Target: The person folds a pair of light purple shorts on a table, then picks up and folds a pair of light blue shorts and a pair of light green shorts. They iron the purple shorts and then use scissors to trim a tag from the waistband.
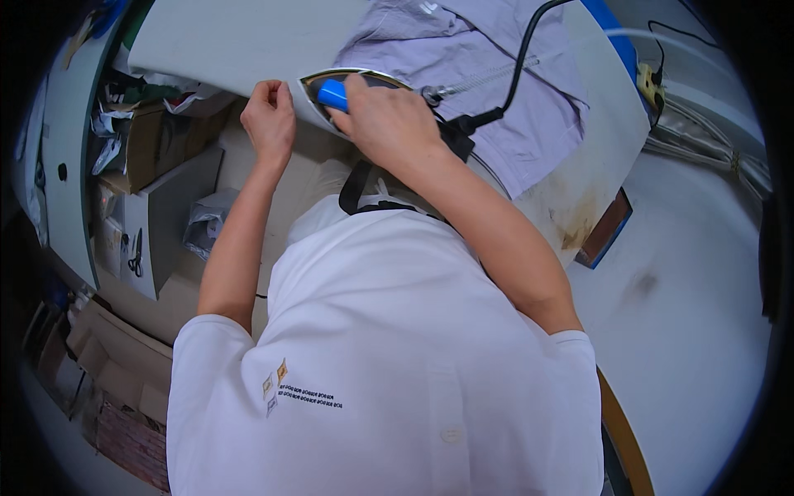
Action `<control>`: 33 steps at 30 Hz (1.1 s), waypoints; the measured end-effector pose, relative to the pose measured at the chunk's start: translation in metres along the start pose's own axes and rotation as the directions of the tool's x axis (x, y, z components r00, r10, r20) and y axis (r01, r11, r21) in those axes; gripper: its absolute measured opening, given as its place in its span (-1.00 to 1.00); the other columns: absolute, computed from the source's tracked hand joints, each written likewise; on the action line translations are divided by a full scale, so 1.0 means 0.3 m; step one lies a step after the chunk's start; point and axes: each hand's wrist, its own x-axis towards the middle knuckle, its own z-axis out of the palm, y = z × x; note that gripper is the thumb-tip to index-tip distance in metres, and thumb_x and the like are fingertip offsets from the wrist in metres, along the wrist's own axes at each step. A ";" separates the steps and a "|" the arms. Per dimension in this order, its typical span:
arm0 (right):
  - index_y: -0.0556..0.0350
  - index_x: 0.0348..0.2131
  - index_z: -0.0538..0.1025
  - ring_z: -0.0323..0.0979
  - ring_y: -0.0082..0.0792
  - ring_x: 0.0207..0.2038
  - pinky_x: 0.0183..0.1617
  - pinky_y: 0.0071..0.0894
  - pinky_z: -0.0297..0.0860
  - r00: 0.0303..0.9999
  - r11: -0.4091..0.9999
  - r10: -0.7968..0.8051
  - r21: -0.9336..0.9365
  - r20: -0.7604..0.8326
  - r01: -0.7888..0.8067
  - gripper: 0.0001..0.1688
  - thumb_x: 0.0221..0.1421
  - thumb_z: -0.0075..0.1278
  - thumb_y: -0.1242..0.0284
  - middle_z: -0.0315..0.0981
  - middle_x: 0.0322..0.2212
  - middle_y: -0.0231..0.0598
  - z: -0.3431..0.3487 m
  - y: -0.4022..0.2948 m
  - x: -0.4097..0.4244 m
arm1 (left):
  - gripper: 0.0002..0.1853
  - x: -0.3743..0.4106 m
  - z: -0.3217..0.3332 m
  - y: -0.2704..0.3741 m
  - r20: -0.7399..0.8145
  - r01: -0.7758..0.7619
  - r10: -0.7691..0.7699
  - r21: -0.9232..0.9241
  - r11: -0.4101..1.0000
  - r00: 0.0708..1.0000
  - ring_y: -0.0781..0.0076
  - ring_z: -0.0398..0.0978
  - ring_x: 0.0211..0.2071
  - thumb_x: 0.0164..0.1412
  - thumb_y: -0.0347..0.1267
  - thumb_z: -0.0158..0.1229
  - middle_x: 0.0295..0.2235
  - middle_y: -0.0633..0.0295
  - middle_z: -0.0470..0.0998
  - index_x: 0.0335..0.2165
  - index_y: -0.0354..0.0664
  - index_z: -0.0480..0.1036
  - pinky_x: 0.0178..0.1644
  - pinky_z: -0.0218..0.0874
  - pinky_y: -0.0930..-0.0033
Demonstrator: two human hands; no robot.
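Observation:
My right hand (pixel 394 121) is closed around the handle of a steam iron (pixel 334 94) with a blue part at its front. The iron lies at the near edge of a pale, cloth-covered ironing table (pixel 248 40), its tip towards the left. A black cord and a clear, coiled-wire hose run from its rear to the upper right. A lilac garment (pixel 527 124) is spread on the table beyond and right of the iron. My left hand (pixel 271 118) is raised just left of the iron's tip, apart from it, fingers curled and thumb near the forefinger; whether it pinches something small cannot be told.
Under the table at left are a cardboard box (pixel 144 146) with bags, and a white cabinet side (pixel 149 248) with black scissors (pixel 135 253). A plastic bag (pixel 211 223) stands beside it. An open carton (pixel 121 359) sits lower left. A power socket (pixel 650 87) is at right.

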 end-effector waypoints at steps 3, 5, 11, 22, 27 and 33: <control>0.19 -0.27 0.38 0.53 0.14 -0.43 -0.34 0.04 0.43 0.992 0.993 0.120 -0.007 0.033 -0.119 -0.56 0.14 0.01 0.14 0.53 -0.53 0.09 -0.051 0.094 -0.094 | -0.80 -0.022 0.022 0.027 0.113 -0.393 0.387 0.036 0.919 0.915 0.17 0.54 -0.39 0.12 -0.44 0.14 -0.36 0.05 0.55 -0.25 -0.28 0.50 -0.29 0.34 0.28; 0.17 -0.33 0.40 0.56 0.00 -0.46 -0.39 -0.06 0.46 0.984 0.978 0.175 -0.117 0.002 -0.174 -0.56 0.14 0.01 0.11 0.55 -0.57 -0.01 -0.073 0.172 -0.182 | -0.73 -0.039 0.043 0.043 0.228 -0.634 0.606 0.072 0.770 0.762 0.13 0.49 -0.17 0.07 -0.48 0.14 -0.20 0.08 0.52 -0.19 -0.26 0.49 -0.09 0.29 0.19; 0.15 -0.27 0.40 0.48 0.23 -0.43 -0.35 0.10 0.38 0.887 0.888 0.457 -0.016 -0.070 -0.459 -0.54 0.14 0.01 0.09 0.51 -0.53 0.16 -0.134 0.412 -0.492 | -0.66 -0.091 0.107 0.122 0.435 -0.890 0.790 0.066 0.451 0.432 0.10 0.39 0.02 0.05 -0.49 0.16 -0.05 0.09 0.48 -0.13 -0.27 0.49 0.13 0.16 0.10; 0.09 -0.27 0.42 0.48 0.17 -0.47 -0.40 0.05 0.37 0.880 0.893 0.448 0.042 -0.157 -0.448 -0.58 0.13 0.06 0.11 0.50 -0.56 0.12 -0.108 0.423 -0.586 | -0.56 -0.006 0.051 0.033 0.557 -0.958 0.793 0.018 0.287 0.248 0.07 0.37 0.07 -0.08 -0.61 0.17 0.01 0.08 0.44 -0.11 -0.29 0.47 0.13 0.26 0.14; 0.13 -0.29 0.40 0.49 0.15 -0.48 -0.41 0.03 0.38 0.971 0.972 0.234 -0.015 -0.054 -0.235 -0.59 0.12 0.05 0.14 0.49 -0.58 0.08 -0.060 0.259 -0.337 | -0.59 0.024 0.060 0.017 0.461 -0.951 0.840 0.033 0.306 0.287 0.04 0.41 0.02 -0.11 -0.58 0.10 -0.04 0.02 0.47 -0.17 -0.33 0.48 0.08 0.30 0.17; 0.20 -0.33 0.38 0.51 -0.04 -0.58 -0.49 -0.16 0.44 0.999 0.989 -0.034 -0.144 0.013 0.036 -0.56 0.11 0.06 0.15 0.49 -0.65 -0.06 -0.020 0.118 -0.171 | -0.64 0.040 0.040 -0.016 0.409 -0.874 0.804 -0.031 0.485 0.432 0.01 0.41 0.01 -0.03 -0.59 0.16 -0.04 0.01 0.47 -0.16 -0.38 0.46 0.08 0.29 0.16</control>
